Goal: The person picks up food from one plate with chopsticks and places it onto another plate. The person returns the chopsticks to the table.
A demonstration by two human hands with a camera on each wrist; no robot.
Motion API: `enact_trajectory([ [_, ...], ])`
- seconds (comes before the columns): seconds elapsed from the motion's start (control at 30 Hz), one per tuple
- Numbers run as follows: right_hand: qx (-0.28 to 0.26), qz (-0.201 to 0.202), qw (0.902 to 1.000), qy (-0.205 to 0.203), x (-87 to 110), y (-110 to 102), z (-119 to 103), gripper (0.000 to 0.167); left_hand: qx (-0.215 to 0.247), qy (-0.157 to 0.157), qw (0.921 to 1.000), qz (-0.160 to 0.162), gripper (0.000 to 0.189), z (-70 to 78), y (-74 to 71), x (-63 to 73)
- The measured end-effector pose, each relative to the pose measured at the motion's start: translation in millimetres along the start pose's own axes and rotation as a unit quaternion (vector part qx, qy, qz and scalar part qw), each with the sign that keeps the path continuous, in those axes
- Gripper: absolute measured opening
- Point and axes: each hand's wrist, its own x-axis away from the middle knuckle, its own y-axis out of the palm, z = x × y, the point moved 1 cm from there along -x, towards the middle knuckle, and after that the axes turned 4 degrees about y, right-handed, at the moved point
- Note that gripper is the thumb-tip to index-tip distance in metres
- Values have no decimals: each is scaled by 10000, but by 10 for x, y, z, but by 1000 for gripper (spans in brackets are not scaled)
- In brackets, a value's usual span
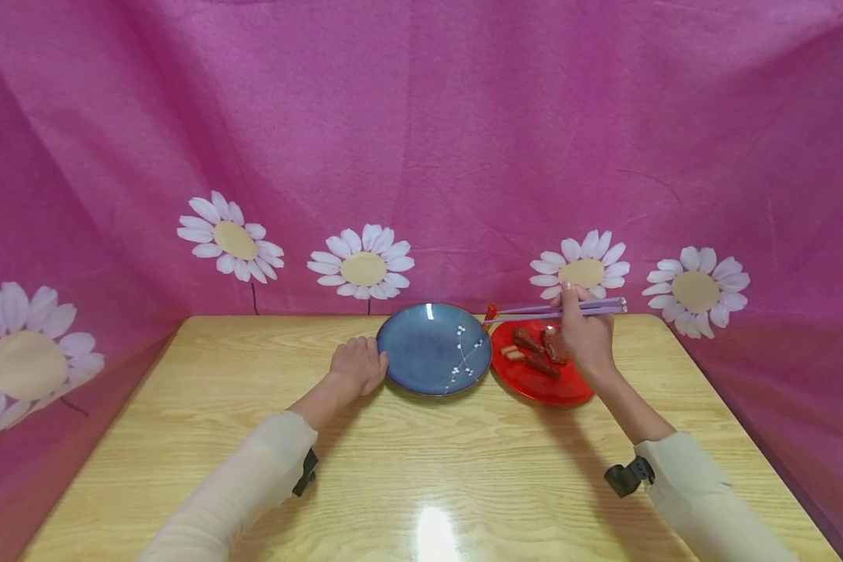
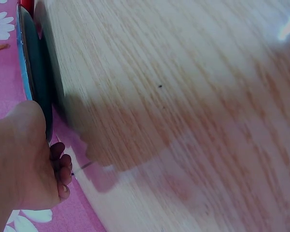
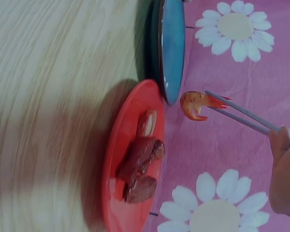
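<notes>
My right hand (image 1: 587,336) holds a pair of purple chopsticks (image 1: 597,306). Their tips pinch an orange-red shrimp (image 3: 195,105), raised near the spot where the two plates meet. Below that hand, a red plate (image 1: 534,396) bears brown pieces of meat (image 1: 542,365), some with pale bone ends. To its left is a blue plate (image 1: 421,351) with a white blossom pattern and nothing on it. My left hand (image 1: 358,365) rests at the blue plate's left rim, thumb against the edge and fingers loosely bent beside it, as the left wrist view (image 2: 31,164) also shows.
Both plates stand toward the far edge of a pale wooden table (image 1: 407,468). Behind and beside it hangs a pink cloth (image 1: 464,156) printed with white daisies. Bright light reflects off the tabletop near the front.
</notes>
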Motion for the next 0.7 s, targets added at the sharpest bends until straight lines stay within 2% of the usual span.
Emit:
enact_trajectory([
  [0.17,-288,-53,9994,201,5,-117,14,43,67,15,10000,5,43,3,-35,15],
  [0.33,-352,-33,9988,342,122,-227,-172,41,48,33,9999,-86,45,9,-54,24],
  [0.47,-416,-45,9982,437,155,-320,-235,41,-13,43,9999,-123,46,9,-48,16],
  [0.7,-267,128,9981,548,2,-504,28,42,26,55,10000,-55,46,7,-39,12],
])
